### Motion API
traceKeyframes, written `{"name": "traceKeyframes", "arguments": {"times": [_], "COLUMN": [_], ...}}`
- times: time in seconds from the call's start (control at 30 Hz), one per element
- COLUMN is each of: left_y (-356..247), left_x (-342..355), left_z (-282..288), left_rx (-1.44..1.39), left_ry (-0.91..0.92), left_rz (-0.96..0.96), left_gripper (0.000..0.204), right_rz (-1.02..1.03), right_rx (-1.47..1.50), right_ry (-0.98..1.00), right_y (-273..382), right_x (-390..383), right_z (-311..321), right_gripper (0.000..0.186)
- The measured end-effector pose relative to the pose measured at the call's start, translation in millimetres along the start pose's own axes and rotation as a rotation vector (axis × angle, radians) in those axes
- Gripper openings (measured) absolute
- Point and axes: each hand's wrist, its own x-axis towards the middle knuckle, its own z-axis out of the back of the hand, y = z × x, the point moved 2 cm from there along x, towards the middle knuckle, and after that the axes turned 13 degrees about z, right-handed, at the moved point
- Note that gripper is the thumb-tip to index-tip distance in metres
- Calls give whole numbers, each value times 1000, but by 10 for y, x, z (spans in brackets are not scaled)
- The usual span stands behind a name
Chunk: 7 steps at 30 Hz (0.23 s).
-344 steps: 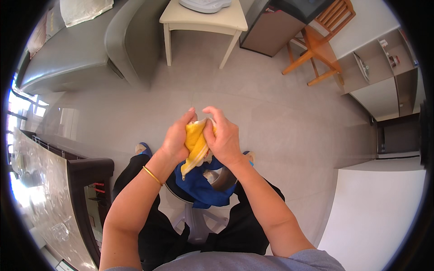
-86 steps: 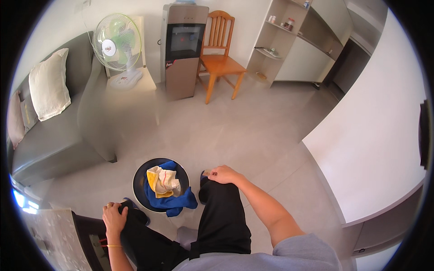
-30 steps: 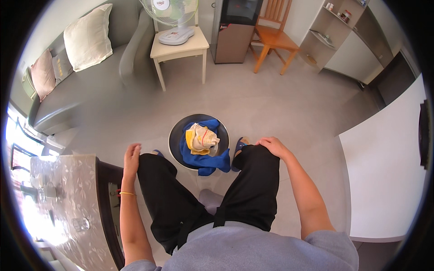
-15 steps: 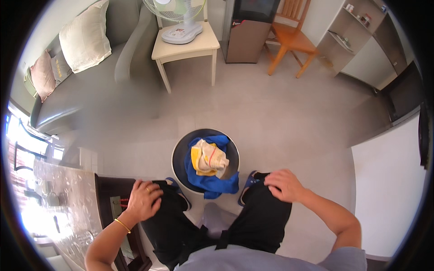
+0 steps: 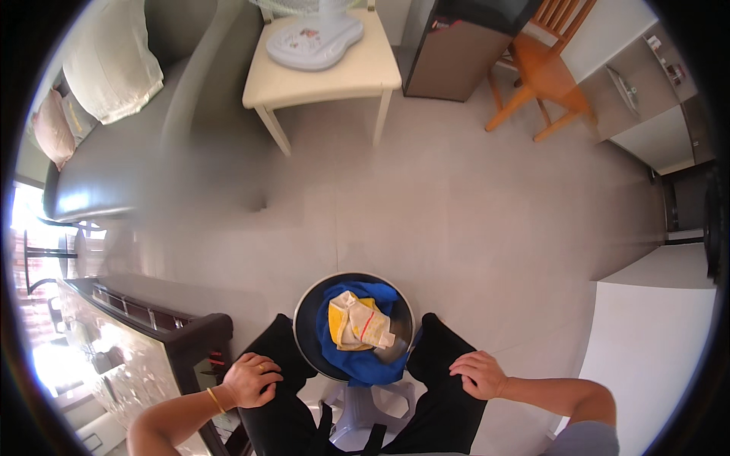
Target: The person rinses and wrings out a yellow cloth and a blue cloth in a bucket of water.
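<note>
My left hand point(image 5: 252, 380) rests on my left knee, fingers spread and holding nothing. On the other knee lies my right hand point(image 5: 479, 374), also empty, its fingers loosely bent over the black trousers. Between my knees is a round dark basin point(image 5: 305, 338) with a pale rim. A blue cloth point(image 5: 380, 291) is bunched inside and reaches the near rim. On top of it sits a crumpled cream and yellow fabric piece point(image 5: 356, 323) with a red line, perhaps a work glove. Neither hand touches the basin or the cloths.
A grey plastic stool point(image 5: 363, 414) shows between my legs. Dark wooden furniture point(image 5: 199, 334) stands close on the left, a white surface point(image 5: 639, 334) on the right. Farther off are a grey sofa point(image 5: 114, 163), a cream chair point(image 5: 323, 87) bearing a fan point(image 5: 315, 42), and an orange wooden chair point(image 5: 544, 72).
The view has shifted, and the basin now appears lower, between my knees, with the chairs looking larger. My slippers are no longer visible. Both hands stay on my knees.
</note>
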Motion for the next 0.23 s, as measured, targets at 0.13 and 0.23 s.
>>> {"name": "traceKeyframes", "arguments": {"times": [0.13,0.23], "left_y": [-132,-207], "left_x": [-144,-348], "left_z": [98,-272], "left_rx": [28,29], "left_ry": [-21,-271], "left_rz": [165,665], "left_gripper": [23,37], "right_rz": [-178,-488], "right_rx": [13,-59], "right_ry": [-30,-50], "right_y": [116,326], "right_x": [-68,-303], "right_z": [-151,-507], "right_gripper": [19,19]}}
